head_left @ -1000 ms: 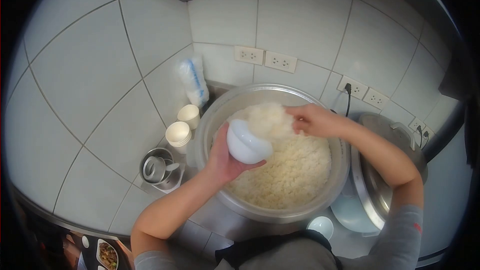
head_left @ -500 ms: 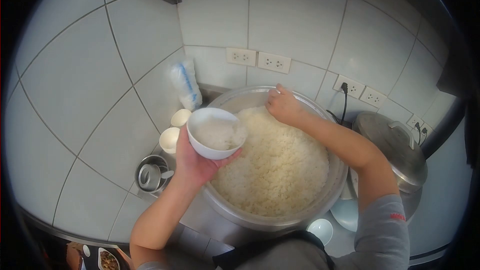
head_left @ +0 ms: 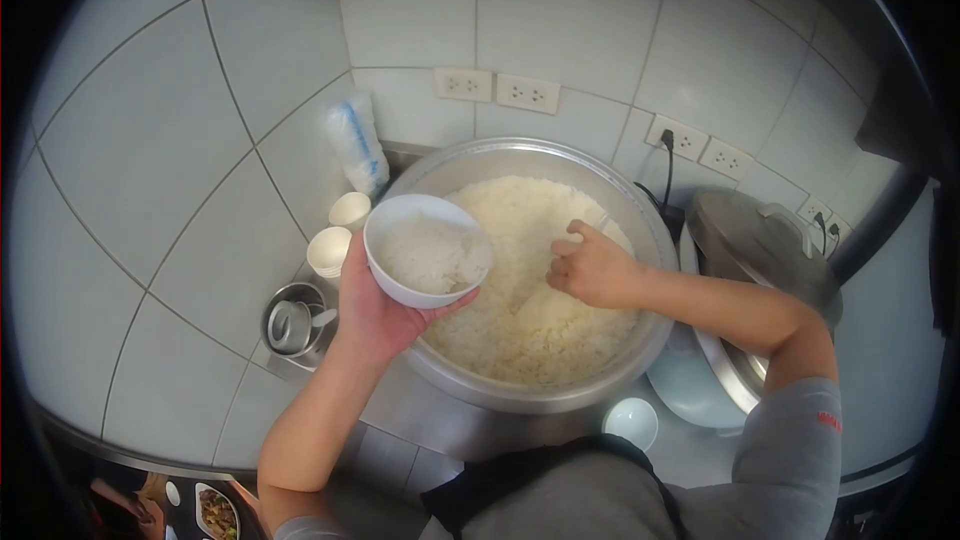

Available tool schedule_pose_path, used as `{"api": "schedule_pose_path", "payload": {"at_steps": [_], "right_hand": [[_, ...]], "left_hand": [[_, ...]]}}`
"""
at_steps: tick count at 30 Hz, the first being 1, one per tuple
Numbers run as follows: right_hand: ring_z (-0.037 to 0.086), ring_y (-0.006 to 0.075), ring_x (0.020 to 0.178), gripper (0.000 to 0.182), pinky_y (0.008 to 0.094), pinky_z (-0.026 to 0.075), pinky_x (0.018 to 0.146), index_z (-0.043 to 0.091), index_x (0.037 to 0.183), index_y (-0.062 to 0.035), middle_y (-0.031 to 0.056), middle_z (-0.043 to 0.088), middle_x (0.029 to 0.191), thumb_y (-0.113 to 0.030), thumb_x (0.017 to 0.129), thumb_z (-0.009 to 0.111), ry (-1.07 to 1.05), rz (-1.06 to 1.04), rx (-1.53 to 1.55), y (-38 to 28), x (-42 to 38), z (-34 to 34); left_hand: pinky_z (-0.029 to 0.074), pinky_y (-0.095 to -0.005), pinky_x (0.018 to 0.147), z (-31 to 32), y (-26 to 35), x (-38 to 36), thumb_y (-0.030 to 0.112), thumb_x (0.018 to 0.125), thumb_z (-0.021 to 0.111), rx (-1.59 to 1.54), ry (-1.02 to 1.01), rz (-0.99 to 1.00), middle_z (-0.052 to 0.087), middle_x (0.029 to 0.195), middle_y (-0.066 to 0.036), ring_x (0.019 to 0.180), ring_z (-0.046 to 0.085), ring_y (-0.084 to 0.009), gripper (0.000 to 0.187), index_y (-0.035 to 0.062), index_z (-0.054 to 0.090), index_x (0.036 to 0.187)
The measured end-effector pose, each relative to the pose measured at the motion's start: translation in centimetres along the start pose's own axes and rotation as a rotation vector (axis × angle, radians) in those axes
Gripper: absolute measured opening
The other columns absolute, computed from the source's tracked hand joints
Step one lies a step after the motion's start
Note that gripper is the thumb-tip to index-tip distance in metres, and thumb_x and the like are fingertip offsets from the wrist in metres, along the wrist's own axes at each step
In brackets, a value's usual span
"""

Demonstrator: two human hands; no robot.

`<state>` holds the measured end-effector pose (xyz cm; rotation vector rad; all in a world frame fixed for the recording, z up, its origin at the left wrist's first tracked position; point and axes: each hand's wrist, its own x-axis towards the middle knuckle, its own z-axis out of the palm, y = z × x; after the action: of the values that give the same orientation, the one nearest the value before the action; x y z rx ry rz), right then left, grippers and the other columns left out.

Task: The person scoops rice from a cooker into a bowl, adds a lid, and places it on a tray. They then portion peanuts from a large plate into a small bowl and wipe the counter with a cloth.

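Note:
A white bowl (head_left: pixel 400 280) with white rice (head_left: pixel 432 252) in it rests in my left hand (head_left: pixel 375 315), its fingers wrapped under the base and side. The bowl is tilted a little over the left rim of a big round metal pot (head_left: pixel 560 402). Cooked rice (head_left: pixel 490 330) fills much of that pot. My right hand (head_left: pixel 595 270) is over the rice on the right, palm down with curled fingers. What it grips, if anything, is hidden; a faint pale edge shows near the knuckles.
Stacked cups (head_left: pixel 330 250), a plastic-wrapped pack (head_left: pixel 357 145) and a metal container with utensils (head_left: pixel 297 325) stand left of the pot. A metal lid (head_left: pixel 740 240) leans on the right. A small white bowl (head_left: pixel 632 424) sits in front. Black cords (head_left: pixel 668 165) hang from wall outlets.
My right hand has moved from the pot's far rim toward the front right, over the rice. The bowl stays in my left hand, slightly nearer the left. The whole view has shifted a little.

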<state>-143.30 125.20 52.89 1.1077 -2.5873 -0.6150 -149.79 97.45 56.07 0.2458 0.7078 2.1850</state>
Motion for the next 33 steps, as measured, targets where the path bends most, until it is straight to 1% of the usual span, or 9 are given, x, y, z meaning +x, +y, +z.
{"api": "schedule_pose_path", "payload": {"at_steps": [7,13,15,19,21,22,26,29,33], "right_hand": [[0.050,0.0133,0.082,0.002,0.0418,0.028,0.090,0.060,0.067,-0.0154,-0.0037,0.054,0.063,-0.015,0.069,0.058,-0.099,0.040,0.152,-2.0,-4.0,-3.8],[0.053,0.0152,0.078,0.015,0.0439,0.023,0.087,0.060,0.069,-0.0125,0.0001,0.056,0.063,-0.023,0.080,0.060,-0.287,0.193,0.601,-0.9,-5.9,-2.6],[0.055,0.0171,0.072,0.018,0.0397,0.032,0.081,0.057,0.068,-0.0076,0.0034,0.059,0.066,-0.021,0.080,0.061,-0.493,0.387,0.879,0.0,-5.9,-1.3],[0.056,0.0211,0.065,0.016,0.0325,0.040,0.067,0.058,0.073,-0.0042,0.0078,0.060,0.069,-0.018,0.081,0.060,-0.453,0.496,1.252,3.1,-4.7,-0.6],[0.055,0.0247,0.060,0.011,0.0297,0.042,0.055,0.059,0.083,-0.0023,0.0102,0.059,0.065,-0.013,0.082,0.058,-0.250,0.816,1.184,4.2,-3.4,-2.2],[0.055,0.0247,0.060,0.011,0.0297,0.042,0.055,0.059,0.083,-0.0023,0.0102,0.059,0.065,-0.013,0.082,0.058,-0.250,0.813,1.183,4.0,-2.2,-3.6],[0.055,0.0289,0.077,0.041,0.0354,0.045,0.069,0.050,0.117,-0.0028,0.0170,0.056,0.086,0.005,0.077,0.047,0.229,0.524,0.607,1.2,2.4,-4.5],[0.054,0.0302,0.072,0.049,0.0378,0.045,0.068,0.043,0.127,-0.0009,0.0158,0.052,0.082,0.004,0.078,0.046,0.295,0.469,0.419,-2.2,4.4,-4.8],[0.053,0.0289,0.072,0.049,0.0354,0.045,0.067,0.042,0.128,-0.0018,0.0149,0.050,0.080,0.003,0.080,0.047,0.372,0.344,0.554,-1.4,4.4,-4.8]], "left_hand": [[0.043,-0.0549,0.085,0.6,-1.5,-0.4,0.051,0.089,0.027,-0.014,-0.039,-0.079,0.042,0.130,-0.013,0.116,0.045,-0.0359,0.057,0.0122,0.038,0.129],[0.044,-0.0558,0.082,0.2,-1.8,-0.2,0.058,0.086,0.032,0.036,-0.010,-0.114,0.043,0.129,-0.012,0.114,0.046,-0.0358,0.061,0.0142,0.039,0.128],[0.045,-0.0558,0.082,0.0,-1.7,-0.1,0.059,0.085,0.032,0.058,0.023,-0.114,0.043,0.130,-0.012,0.114,0.046,-0.0356,0.063,0.0146,0.039,0.128],[0.043,-0.0545,0.085,-0.6,-1.8,0.8,0.061,0.084,0.034,0.124,0.107,-0.086,0.043,0.129,-0.010,0.115,0.045,-0.0336,0.063,0.0162,0.040,0.128],[0.042,-0.0540,0.086,-0.6,-2.1,1.4,0.060,0.084,0.034,0.121,0.137,-0.065,0.044,0.128,-0.009,0.115,0.045,-0.0329,0.061,0.0167,0.040,0.127],[0.041,-0.0536,0.086,-0.7,-2.3,1.8,0.059,0.084,0.034,0.084,0.159,-0.051,0.044,0.128,-0.009,0.115,0.045,-0.0319,0.061,0.0170,0.041,0.126],[0.041,-0.0527,0.086,-0.7,-3.2,4.0,0.058,0.084,0.035,0.026,0.102,-0.028,0.045,0.127,-0.008,0.115,0.045,-0.0293,0.058,0.0173,0.042,0.124],[0.040,-0.0510,0.087,-1.2,-3.1,5.2,0.057,0.084,0.034,-0.085,0.130,-0.032,0.043,0.129,-0.006,0.115,0.045,-0.0277,0.056,0.0189,0.043,0.124],[0.042,-0.0500,0.085,-1.0,-2.4,4.3,0.055,0.084,0.034,-0.107,0.164,0.028,0.047,0.125,-0.008,0.113,0.046,-0.0282,0.054,0.0166,0.047,0.120]]}}
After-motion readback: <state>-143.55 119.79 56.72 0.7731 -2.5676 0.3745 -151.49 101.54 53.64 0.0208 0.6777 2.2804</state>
